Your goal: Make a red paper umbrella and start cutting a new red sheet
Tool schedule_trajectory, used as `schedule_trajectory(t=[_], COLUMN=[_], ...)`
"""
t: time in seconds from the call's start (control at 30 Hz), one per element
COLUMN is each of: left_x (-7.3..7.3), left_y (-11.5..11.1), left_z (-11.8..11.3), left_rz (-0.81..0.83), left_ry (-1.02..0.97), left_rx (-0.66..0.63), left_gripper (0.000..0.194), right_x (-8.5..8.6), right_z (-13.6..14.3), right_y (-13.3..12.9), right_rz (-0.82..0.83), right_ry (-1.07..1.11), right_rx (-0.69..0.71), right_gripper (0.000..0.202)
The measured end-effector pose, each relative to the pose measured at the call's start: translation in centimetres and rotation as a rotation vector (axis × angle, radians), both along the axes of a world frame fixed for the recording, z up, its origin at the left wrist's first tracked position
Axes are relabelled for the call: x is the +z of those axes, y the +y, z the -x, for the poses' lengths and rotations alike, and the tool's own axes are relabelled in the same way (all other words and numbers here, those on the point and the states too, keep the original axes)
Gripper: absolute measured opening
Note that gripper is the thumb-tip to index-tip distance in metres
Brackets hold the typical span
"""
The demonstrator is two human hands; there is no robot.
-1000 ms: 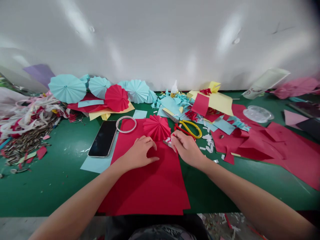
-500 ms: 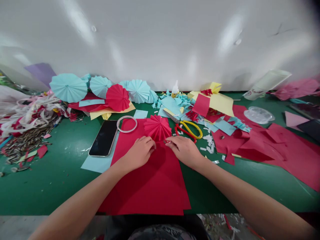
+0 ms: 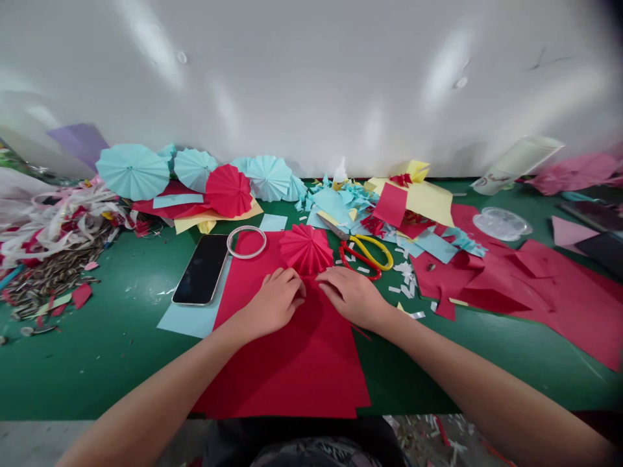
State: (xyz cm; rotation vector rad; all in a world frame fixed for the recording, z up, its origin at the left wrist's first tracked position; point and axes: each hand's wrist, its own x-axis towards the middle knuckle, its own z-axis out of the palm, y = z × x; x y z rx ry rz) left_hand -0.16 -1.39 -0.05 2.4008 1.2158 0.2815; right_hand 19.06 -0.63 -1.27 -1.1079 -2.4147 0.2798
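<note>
A pleated red paper fan lies at the top of a stack of large red sheets. At its lower left edge is my left hand, fingers curled with the tips on the paper. My right hand rests at the lower right edge, its fingers together and bent down. Whatever is under the fingertips of either hand is too small to make out. Scissors with red and yellow handles lie just right of the fan. A roll of white tape sits on the sheets' upper left corner.
A black phone lies left of the sheets on light blue paper. Light blue fans and another red fan stand at the back. Paper scraps, red sheets and a clear plastic dish cover the right side.
My right hand has shifted slightly left and its fingers have flattened towards the paper. A thin red strip now shows below my right wrist. My left hand has barely moved.
</note>
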Motion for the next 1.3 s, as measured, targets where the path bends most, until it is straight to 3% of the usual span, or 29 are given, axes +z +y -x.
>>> schedule_trajectory(t=[0.17,0.4,0.63,0.8,1.07,1.3], left_x=[-0.2,-0.8,0.1,0.6,0.8,0.8], left_y=[-0.2,-0.1,-0.1,-0.3,0.0,0.4], left_z=[-0.2,-0.3,-0.6,-0.8,-0.5,-0.1], left_rz=[-0.025,-0.055,0.132,0.221,0.227,0.198], left_ry=[0.035,-0.013,-0.447,-0.575,-0.492,-0.443], left_rx=[-0.013,-0.073,0.149,0.195,0.145,0.182], left_gripper=[0.011,0.02,0.01,0.009,0.011,0.017], right_x=[-0.2,-0.2,0.3,0.8,1.3,1.6], right_z=[0.1,0.1,0.0,0.1,0.1,0.0], right_y=[0.0,0.1,-0.2,-0.2,-0.3,0.2], right_rz=[-0.032,-0.07,-0.054,-0.061,-0.012,0.043], right_ry=[-0.054,-0.04,0.065,0.122,0.122,0.15], right_rx=[0.11,0.113,0.118,0.155,0.084,0.056], right_gripper=[0.02,0.02,0.014,0.013,0.012,0.013])
